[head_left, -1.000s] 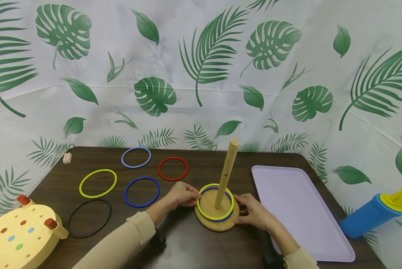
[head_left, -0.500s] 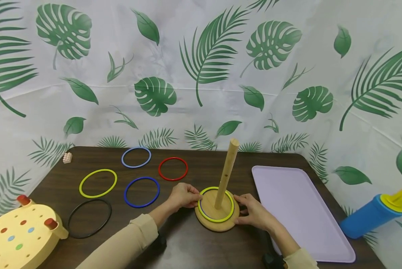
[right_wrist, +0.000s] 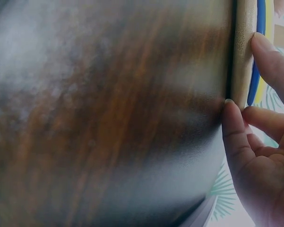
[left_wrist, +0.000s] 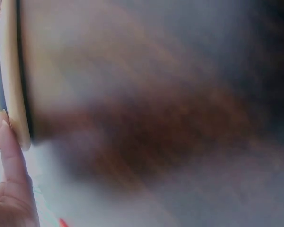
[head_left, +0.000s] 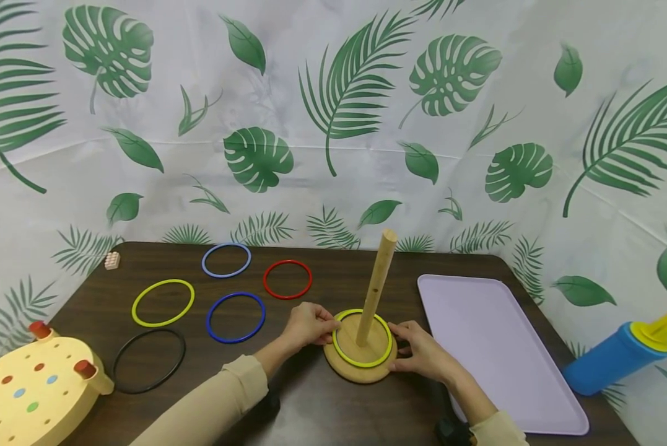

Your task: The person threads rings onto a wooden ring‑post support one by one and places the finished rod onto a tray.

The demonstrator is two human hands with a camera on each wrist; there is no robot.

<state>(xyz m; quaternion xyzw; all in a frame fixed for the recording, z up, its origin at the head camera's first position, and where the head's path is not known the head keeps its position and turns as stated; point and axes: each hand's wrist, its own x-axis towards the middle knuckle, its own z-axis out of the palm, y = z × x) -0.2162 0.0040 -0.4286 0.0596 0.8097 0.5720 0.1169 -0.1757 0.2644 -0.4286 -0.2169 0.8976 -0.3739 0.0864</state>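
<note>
A round wooden base (head_left: 351, 375) carries an upright wooden post (head_left: 374, 290), seen leaning slightly in the head view. Around the post lies a yellow ring (head_left: 362, 364), almost covering a blue ring (right_wrist: 261, 21) beneath it, whose edge shows in the right wrist view. My left hand (head_left: 306, 325) pinches the yellow ring at its left side, thumb and fingertip close together. On the opposite side my right hand (head_left: 420, 352) holds the base by its rim, with the thumb beside the rings and fingers lower at the edge.
Left on the dark table lie a light blue ring (head_left: 205, 260), red ring (head_left: 265, 282), dark blue ring (head_left: 209, 322), yellow ring (head_left: 135, 308) and black ring (head_left: 116, 365). A yellow pegged board (head_left: 49, 396) stands near left; right are a lilac tray (head_left: 495, 347) and blue pump (head_left: 612, 359).
The yellow ring on the base has come down over the blue one, hiding it in the head view, then shifted slightly right with my left hand. My right hand has stayed put.
</note>
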